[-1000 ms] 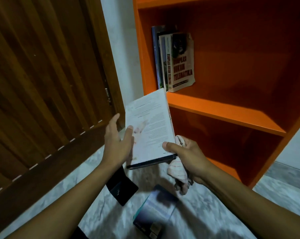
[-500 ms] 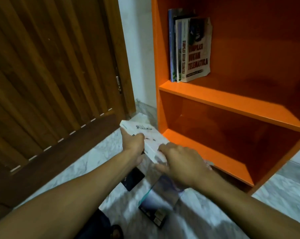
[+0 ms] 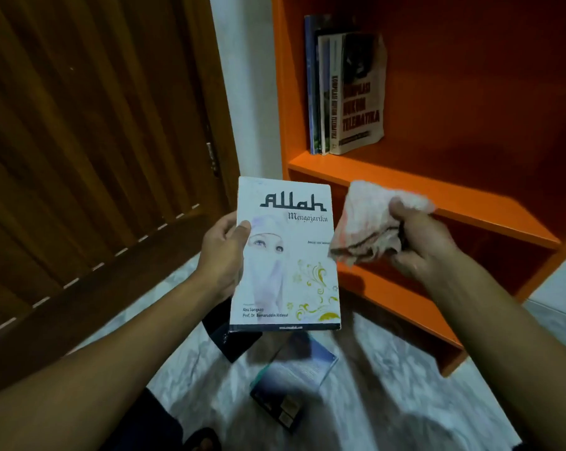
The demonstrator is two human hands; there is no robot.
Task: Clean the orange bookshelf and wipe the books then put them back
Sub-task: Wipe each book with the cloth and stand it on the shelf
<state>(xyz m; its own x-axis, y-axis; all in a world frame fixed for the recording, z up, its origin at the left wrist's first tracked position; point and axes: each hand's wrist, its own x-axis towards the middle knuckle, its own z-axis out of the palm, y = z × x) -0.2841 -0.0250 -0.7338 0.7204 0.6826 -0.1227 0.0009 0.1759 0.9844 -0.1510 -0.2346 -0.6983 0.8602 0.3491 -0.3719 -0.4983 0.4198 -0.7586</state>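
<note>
My left hand (image 3: 221, 255) grips a white paperback (image 3: 288, 271) by its left edge, front cover facing me, in front of the orange bookshelf (image 3: 421, 196). My right hand (image 3: 421, 245) is closed on a crumpled pale pink cloth (image 3: 369, 222), held just right of the book's upper right edge. Several books (image 3: 343, 92) stand upright at the left end of the upper shelf. The lower shelf compartment shows no books.
A dark book (image 3: 232, 340) and a blue-covered book (image 3: 294, 379) lie on the marble floor (image 3: 389, 402) below the held book. A brown wooden door (image 3: 89, 157) fills the left side, with a white wall strip (image 3: 245, 92) between it and the shelf.
The book went down toward the floor, then came back up turned over, its front cover now facing me. My right hand let go of the book and holds the cloth apart at its right.
</note>
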